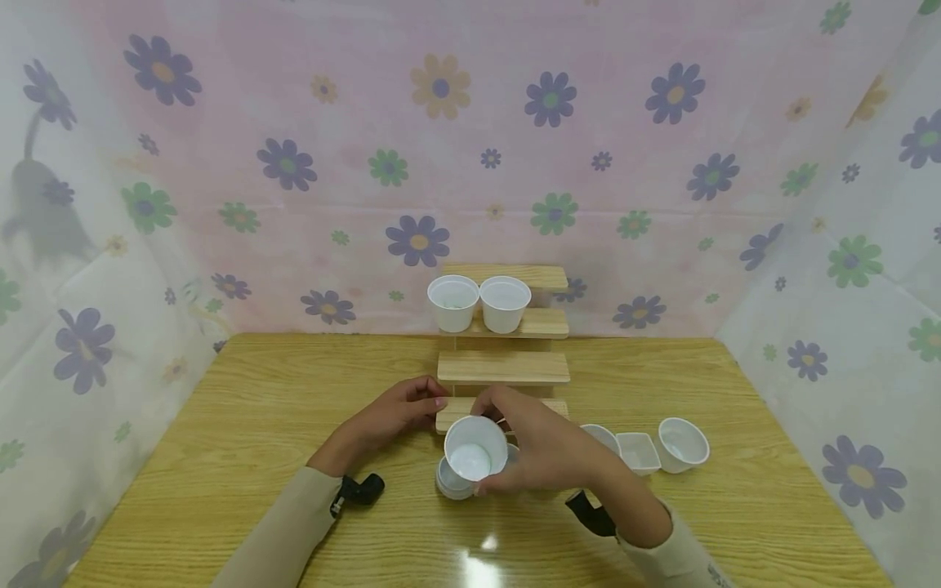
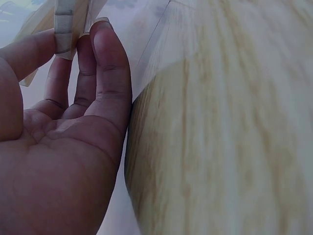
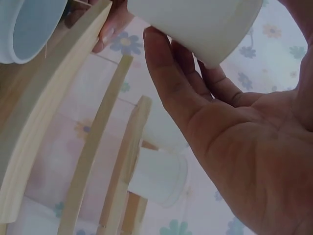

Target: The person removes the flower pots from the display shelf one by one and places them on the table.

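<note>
Two hands, right hand (image 1: pixel 547 457) fingers (image 3: pixel 168 83) curled round white cup (image 1: pixel 474 448), left hand (image 1: pixel 397 412) touching wooden stand (image 1: pixel 504 367)

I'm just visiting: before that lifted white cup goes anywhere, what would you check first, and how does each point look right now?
1. Right hand has firm hold of the lifted cup: ok.
2. Left hand steadies the wooden step shelf at its lowest step: ok.
3. Middle steps free of cups: ok.
4. Two cups already shelved stand upright: ok.
5. Cup left on the table beneath the lifted one is single, not stacked: cannot tell.
</note>
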Available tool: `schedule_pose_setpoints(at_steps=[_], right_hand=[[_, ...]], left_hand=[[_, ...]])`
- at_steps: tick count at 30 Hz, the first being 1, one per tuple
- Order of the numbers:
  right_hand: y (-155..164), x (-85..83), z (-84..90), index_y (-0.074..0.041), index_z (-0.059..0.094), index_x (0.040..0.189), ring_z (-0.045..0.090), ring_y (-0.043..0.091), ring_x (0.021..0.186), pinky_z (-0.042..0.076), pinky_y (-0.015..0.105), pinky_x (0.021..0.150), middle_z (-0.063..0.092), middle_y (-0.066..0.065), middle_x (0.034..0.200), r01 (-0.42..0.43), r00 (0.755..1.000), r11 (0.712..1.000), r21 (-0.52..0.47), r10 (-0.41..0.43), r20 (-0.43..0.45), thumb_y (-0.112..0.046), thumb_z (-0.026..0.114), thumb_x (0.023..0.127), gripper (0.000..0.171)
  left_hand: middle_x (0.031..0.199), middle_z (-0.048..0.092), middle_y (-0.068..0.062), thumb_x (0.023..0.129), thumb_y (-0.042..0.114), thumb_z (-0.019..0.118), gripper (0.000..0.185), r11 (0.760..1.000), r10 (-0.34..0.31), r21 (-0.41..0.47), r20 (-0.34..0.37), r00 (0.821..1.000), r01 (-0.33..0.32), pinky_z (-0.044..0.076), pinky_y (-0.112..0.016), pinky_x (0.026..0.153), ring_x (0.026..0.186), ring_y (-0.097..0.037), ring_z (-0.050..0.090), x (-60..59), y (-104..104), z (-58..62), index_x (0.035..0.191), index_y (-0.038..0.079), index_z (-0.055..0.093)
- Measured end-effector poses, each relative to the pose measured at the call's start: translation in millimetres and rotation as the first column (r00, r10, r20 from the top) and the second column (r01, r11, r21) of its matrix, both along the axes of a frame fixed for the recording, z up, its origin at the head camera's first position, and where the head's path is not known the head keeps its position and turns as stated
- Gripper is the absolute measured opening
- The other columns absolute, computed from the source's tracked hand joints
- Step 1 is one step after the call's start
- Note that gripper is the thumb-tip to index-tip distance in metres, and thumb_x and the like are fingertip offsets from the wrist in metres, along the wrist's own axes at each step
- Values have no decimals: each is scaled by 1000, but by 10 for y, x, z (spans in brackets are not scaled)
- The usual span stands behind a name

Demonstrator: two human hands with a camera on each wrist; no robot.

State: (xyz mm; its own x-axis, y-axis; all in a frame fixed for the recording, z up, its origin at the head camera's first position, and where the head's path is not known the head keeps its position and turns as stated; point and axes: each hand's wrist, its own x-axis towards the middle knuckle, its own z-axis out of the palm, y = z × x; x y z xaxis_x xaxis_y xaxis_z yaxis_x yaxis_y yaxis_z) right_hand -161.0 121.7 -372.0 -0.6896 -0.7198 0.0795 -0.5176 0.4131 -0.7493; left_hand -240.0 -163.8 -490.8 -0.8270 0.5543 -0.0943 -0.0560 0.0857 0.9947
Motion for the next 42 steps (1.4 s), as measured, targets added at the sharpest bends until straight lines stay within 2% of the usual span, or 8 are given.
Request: schedule_pose_setpoints(at_steps=[10,20,28,42], right_hand=[[-121,71,-74,-15,52,130,63,12,108,54,30,96,62,-2,121,-90,995,995,42,92,-42,-33,100,75,75],[-217,138,-143,-17,52,130,60,7,110,52,26,98,61,-5,121,-146,987,986,83,151,-57,-35,100,75,75],[-271,183,-166,-17,52,131,60,5,108,52,22,96,61,-5,121,-198,978,975,97,202,-42,-34,100,75,76],[-385,225,-264,-14,55,123,56,4,100,47,16,91,59,-6,112,-206,966,957,203,232,-114,-35,103,70,75]], left_hand=[[127,60,-11,110,22,62,27,1000,-6,-9,-8,1000,6,58,-37,91,99,-22,64,-2,-9,8,124,0,61],[124,61,-10,110,23,62,27,1000,-12,-19,-18,1000,12,57,-35,91,100,-22,58,-17,-26,-11,124,1,62],[126,64,-14,110,27,62,31,1000,-28,-5,-4,1000,28,58,-38,94,110,-26,65,-24,-27,-27,126,1,61],[130,64,-15,109,29,63,32,1000,-15,-9,17,1000,15,57,-39,95,114,-28,66,-13,-16,-14,127,2,61]])
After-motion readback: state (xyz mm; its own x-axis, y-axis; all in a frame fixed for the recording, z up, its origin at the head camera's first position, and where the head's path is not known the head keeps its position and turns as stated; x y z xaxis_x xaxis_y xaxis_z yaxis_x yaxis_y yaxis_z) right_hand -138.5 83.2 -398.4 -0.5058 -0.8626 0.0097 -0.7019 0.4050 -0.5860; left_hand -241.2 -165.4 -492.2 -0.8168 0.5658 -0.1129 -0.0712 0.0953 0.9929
